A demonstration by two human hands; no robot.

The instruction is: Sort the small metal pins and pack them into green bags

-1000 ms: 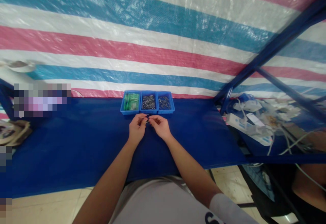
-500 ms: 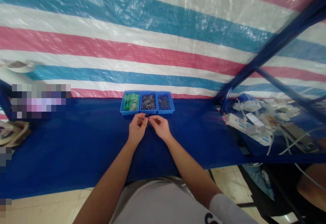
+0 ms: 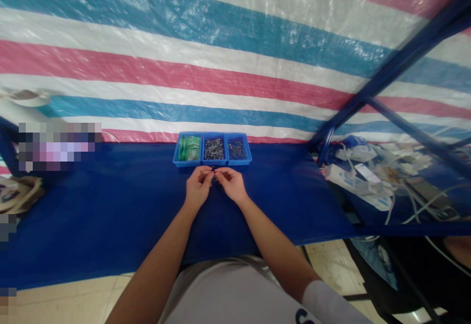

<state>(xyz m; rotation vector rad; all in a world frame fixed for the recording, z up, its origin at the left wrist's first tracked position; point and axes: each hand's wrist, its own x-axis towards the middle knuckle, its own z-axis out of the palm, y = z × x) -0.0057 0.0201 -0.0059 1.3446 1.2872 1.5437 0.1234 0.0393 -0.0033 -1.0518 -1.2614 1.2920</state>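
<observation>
My left hand (image 3: 199, 184) and my right hand (image 3: 230, 184) meet fingertip to fingertip just in front of three joined blue bins. Both are closed in a pinch on something small that I cannot make out. The left bin (image 3: 189, 148) holds green packets. Dark and silvery metal pieces fill the middle bin (image 3: 214, 149), and thin metal pieces that look like screws lie in the right bin (image 3: 238, 150).
Under my arms is a blue table (image 3: 110, 206), with a striped sheet (image 3: 221, 73) behind it. Power strips (image 3: 346, 179), cables and bags lie beyond a blue metal frame (image 3: 390, 68) at right. Part of a person shows at lower right.
The hands stay almost in the same place, with fingertips together. At the lower right edge, the other person's bare skin shows less than before.
</observation>
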